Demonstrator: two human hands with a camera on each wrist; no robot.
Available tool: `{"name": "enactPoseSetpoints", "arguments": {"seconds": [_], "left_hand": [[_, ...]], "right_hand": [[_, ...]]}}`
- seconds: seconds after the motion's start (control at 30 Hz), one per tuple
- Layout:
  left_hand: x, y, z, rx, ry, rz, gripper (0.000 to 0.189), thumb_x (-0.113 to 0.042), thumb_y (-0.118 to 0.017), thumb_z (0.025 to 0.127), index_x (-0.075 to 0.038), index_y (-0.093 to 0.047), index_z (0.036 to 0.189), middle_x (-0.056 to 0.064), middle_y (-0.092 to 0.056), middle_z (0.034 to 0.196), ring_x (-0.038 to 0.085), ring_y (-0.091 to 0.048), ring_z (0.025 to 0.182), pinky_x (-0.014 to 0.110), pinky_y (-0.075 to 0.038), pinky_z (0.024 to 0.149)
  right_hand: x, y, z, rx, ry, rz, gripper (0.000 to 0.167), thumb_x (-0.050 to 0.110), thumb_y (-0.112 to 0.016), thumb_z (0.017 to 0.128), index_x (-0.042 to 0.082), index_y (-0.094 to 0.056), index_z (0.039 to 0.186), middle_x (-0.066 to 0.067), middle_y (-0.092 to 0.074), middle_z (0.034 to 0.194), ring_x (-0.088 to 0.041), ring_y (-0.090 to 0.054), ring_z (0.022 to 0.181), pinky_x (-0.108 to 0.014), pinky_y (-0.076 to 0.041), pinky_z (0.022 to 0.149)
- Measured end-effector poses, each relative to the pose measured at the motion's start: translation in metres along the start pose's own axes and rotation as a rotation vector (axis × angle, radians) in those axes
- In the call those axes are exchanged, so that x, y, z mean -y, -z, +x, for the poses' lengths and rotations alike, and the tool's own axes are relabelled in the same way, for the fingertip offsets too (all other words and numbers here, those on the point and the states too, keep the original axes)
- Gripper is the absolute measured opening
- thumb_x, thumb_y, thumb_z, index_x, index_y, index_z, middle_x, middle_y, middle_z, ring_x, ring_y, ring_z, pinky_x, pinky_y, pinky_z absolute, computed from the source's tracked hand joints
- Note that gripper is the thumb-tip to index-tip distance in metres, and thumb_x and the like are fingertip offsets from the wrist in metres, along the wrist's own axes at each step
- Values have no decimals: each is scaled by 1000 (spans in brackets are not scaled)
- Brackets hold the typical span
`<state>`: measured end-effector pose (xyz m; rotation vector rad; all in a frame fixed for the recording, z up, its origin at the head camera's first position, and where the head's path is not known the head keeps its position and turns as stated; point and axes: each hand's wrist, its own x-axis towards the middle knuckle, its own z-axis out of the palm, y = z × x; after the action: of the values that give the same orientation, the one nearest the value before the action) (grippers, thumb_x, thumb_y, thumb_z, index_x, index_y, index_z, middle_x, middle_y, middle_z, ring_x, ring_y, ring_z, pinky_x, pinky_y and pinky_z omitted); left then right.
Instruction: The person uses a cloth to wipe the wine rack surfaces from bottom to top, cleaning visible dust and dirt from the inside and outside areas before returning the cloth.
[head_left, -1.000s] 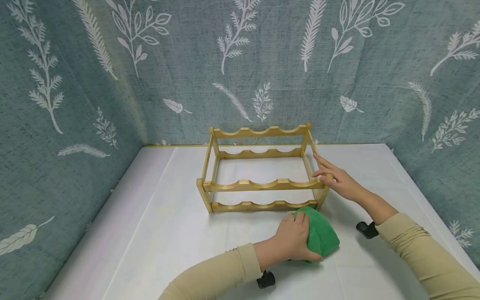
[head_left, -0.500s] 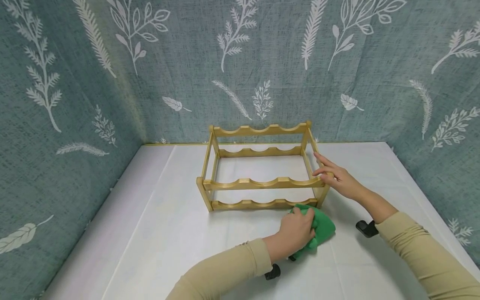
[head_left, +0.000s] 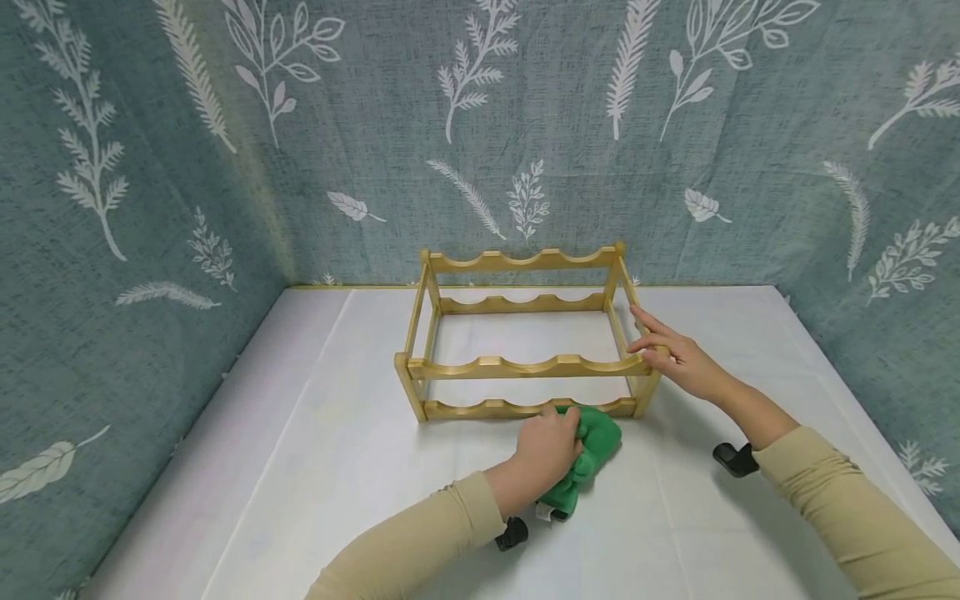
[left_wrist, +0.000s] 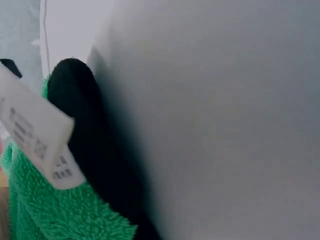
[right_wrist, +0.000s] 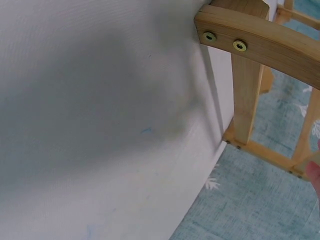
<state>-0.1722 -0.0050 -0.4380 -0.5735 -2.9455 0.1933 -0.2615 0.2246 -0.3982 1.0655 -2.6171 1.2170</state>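
Observation:
My left hand [head_left: 546, 446] grips a bunched green terry cloth [head_left: 598, 440] against the front lower rail of a wooden wine rack [head_left: 491, 367]. In the left wrist view the cloth [left_wrist: 65, 210] shows its looped pile, a black edge [left_wrist: 85, 110] and a white printed label [left_wrist: 35, 125]. The fingers of that hand are partly hidden in the folds. Over at the rack's right side my right hand [head_left: 690, 365] rests on the upper side rail, index finger stretched along it. The right wrist view shows the rack's post [right_wrist: 246, 95] and, at the edge, a fingertip [right_wrist: 314, 175].
The rack stands on a white-covered table [head_left: 315, 467], its scalloped rails bare of bottles. A blue-green leaf-patterned cloth backdrop [head_left: 397, 108] closes off the back and both sides. Black wrist cameras [head_left: 735, 458] sit below each hand.
My left hand has moved left along the rack's front with the green cloth, bunching it tighter. My right hand has stayed on the rack's right side.

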Motion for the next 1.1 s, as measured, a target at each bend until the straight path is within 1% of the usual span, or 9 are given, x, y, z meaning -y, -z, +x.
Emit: {"name": "enactPoseSetpoints", "arguments": {"seconds": [0.2, 0.37, 0.5, 0.63, 0.77, 0.87, 0.93, 1.0, 1.1], "left_hand": [[39, -4, -22, -28, 95, -97, 29, -38, -63, 84, -14, -56, 97, 9, -53, 73, 17, -53, 46, 29, -42, 38], [78, -7, -43, -29, 166, -140, 29, -35, -65, 83, -11, -55, 96, 12, -52, 71, 19, -49, 43, 30, -39, 36], [107, -9, -57, -58, 230, -156, 29, -32, -68, 81, -10, -56, 94, 14, -53, 70, 21, -49, 42, 33, -40, 37], [128, -9, -69, -58, 300, -197, 29, -29, -69, 80, -8, -58, 96, 17, -54, 72, 24, -52, 45, 37, -42, 39], [137, -6, -78, 37, 318, -258, 36, -35, -65, 83, -7, -57, 105, 21, -53, 84, 25, -52, 49, 37, -42, 42], [137, -4, -84, 170, 329, -327, 64, -52, -64, 78, -7, -52, 122, 27, -49, 104, 28, -55, 60, 39, -45, 48], [135, -4, -88, 234, 329, -363, 86, -62, -66, 70, -7, -44, 132, 29, -42, 117, 32, -56, 71, 42, -46, 54], [132, -6, -92, 242, 321, -403, 99, -62, -72, 62, -7, -38, 137, 30, -37, 123, 35, -54, 79, 44, -47, 57], [127, -12, -94, 167, 289, -455, 94, -45, -79, 61, -7, -37, 136, 29, -36, 123, 36, -53, 83, 44, -47, 57]], "right_hand": [[1, 0, -1, 3, -13, -1, 19, 4, -48, 93, 5, -64, 104, -17, -19, 150, -40, -21, 134, -56, -34, 92], [-1, 1, -2, 2, -18, -24, 20, 5, -46, 94, 1, -63, 105, -17, -18, 150, -30, -20, 137, -48, -37, 92], [-4, 1, -2, 4, -21, -9, 24, 12, -44, 96, -1, -62, 106, -13, -17, 151, -21, -22, 137, -54, -36, 93], [-4, 0, -1, -6, -5, -8, 25, 14, -44, 96, -2, -62, 105, -11, -18, 152, -23, -29, 135, -52, -39, 92], [-3, -1, 0, -3, -11, -5, 23, 12, -44, 96, 0, -62, 105, -14, -18, 151, -36, -30, 131, -34, -41, 96], [-4, -2, 0, -2, -3, -1, 21, 6, -45, 95, 0, -62, 105, -18, -18, 150, -42, -32, 128, -13, -36, 91], [-5, -3, 0, -1, 2, 12, 20, 3, -45, 95, -2, -62, 104, -19, -17, 150, -44, -32, 126, -6, -33, 88], [-6, -3, 0, -2, 8, 23, 20, 1, -45, 94, -3, -61, 103, -20, -17, 149, -46, -33, 124, -6, -34, 87], [-6, -3, 0, -6, 9, 30, 19, 1, -44, 94, -2, -62, 102, -21, -17, 149, -47, -34, 124, -6, -35, 86]]}}
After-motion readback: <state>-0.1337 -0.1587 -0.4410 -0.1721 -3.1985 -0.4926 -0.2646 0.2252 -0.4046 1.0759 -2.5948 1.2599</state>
